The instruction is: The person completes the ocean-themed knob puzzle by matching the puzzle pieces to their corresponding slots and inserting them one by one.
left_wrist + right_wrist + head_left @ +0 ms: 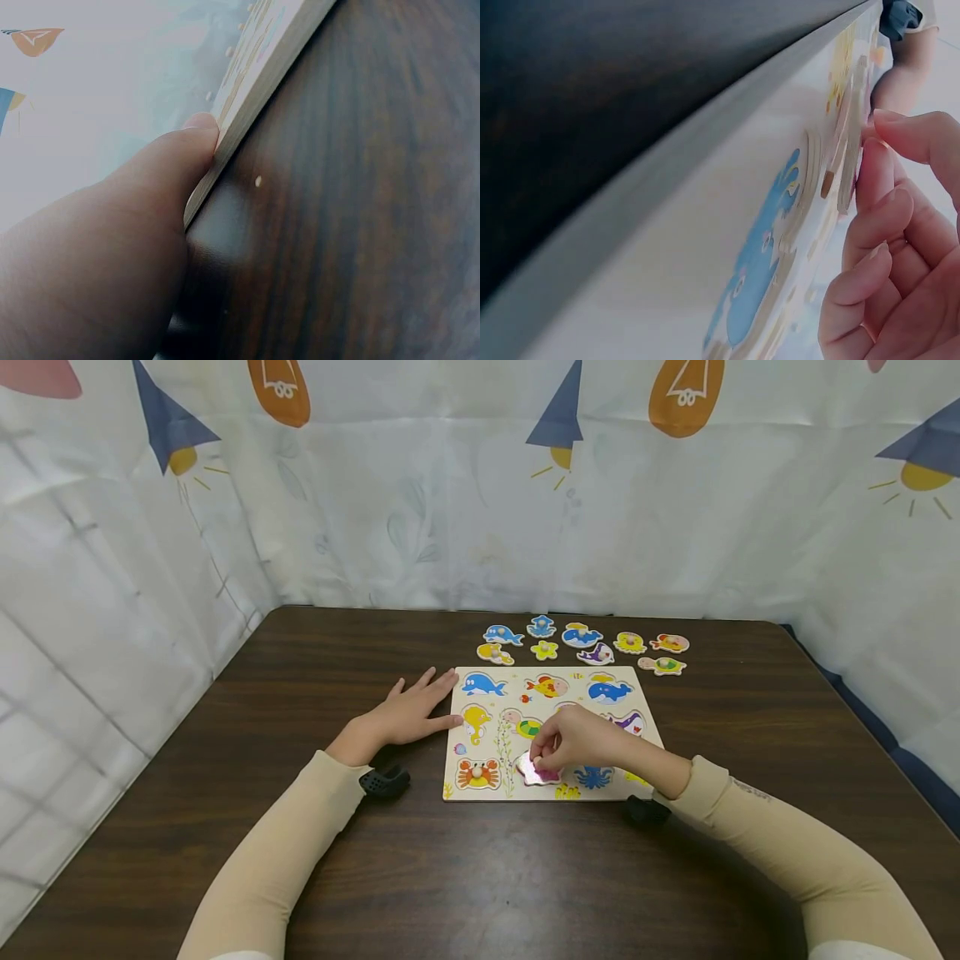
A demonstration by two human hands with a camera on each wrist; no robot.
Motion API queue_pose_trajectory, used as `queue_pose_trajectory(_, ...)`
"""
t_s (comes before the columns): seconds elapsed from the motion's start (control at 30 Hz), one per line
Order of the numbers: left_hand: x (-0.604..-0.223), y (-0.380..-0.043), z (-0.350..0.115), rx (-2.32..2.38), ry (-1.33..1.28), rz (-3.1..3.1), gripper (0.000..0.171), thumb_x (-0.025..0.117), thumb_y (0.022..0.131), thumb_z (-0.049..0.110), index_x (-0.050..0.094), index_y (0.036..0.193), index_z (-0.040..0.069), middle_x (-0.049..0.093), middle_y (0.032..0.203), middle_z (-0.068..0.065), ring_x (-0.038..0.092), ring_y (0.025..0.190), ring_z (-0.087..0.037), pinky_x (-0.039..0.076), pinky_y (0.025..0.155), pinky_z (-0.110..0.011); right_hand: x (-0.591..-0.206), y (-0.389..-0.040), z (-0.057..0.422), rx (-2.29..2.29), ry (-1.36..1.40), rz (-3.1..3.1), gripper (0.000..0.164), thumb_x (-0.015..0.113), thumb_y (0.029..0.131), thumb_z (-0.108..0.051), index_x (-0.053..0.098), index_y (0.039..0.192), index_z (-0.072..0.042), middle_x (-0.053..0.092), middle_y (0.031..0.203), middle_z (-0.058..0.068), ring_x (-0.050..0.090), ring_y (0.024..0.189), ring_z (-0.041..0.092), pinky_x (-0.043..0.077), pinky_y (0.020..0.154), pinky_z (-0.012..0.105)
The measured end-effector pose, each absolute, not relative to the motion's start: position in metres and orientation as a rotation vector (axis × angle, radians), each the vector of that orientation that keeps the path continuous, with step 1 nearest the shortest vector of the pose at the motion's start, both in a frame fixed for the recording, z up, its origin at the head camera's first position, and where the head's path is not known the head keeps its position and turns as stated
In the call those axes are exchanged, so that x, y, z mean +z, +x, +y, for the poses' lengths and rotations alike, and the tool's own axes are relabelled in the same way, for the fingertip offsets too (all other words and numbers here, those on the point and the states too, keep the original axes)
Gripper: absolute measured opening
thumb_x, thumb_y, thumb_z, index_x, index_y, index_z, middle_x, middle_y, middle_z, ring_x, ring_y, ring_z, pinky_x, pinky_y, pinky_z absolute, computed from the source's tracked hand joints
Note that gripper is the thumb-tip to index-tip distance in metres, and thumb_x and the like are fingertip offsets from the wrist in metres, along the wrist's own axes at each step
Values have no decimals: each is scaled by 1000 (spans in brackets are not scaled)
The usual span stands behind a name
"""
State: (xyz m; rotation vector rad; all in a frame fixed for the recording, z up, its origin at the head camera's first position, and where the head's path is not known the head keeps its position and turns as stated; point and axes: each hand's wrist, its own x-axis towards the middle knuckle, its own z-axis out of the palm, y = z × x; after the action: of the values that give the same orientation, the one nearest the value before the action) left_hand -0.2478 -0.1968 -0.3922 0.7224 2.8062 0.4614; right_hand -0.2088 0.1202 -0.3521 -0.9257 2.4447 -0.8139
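Piece [529, 772] is pinched by the right hand [576, 739], just under it, over the board [480, 795]; the board's edge is touched by the left hand [405, 714], spread out and holding nothing; fitting seems under way; lining up, then a soft push down, may be needed.

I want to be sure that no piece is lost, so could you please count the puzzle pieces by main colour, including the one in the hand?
Blue pieces: 3
Yellow pieces: 3
Purple piece: 1
Orange-red fish: 1
Green-shelled turtle: 1
Orange crab, in the board: 1
Pink piece, in the right hand: 1
Total in view: 11
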Motion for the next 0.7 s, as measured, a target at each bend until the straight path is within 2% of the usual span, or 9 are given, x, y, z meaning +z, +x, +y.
queue_pose_trajectory(0.7,-394,-251,-197,463,709,2791,88,48,102,63,8,167,19,9,172,-1,-1,157,-29,-2,117,-69,-353,-206,114,-730,-884,2471,5,81,90,-16,81,89,-11,61,65,-8,52,65,10,41,60,24)
